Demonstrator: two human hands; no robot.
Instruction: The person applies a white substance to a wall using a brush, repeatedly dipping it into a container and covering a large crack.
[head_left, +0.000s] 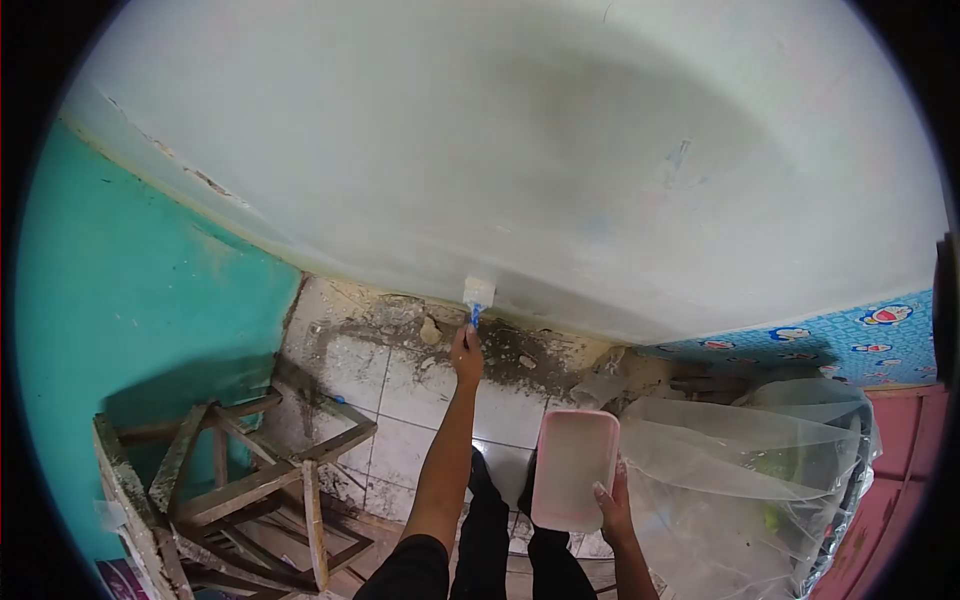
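Observation:
My left hand [467,352] is closed round the blue handle of a paint brush [478,294], whose wide pale head lies against the bottom of the white wall [420,150]. Lower right, my right hand [616,505] grips the right edge of a pink rectangular tray [576,470], with the thumb over the rim. A pale whitish content or bottom shows inside the tray; which of the two I cannot tell.
A worn wooden frame [240,490] stands lower left by the green wall [150,290]. Clear plastic sheeting [740,460] covers things at the right, below blue patterned wallpaper [870,335]. Debris [430,330] lies on the white tiles [415,400] along the wall.

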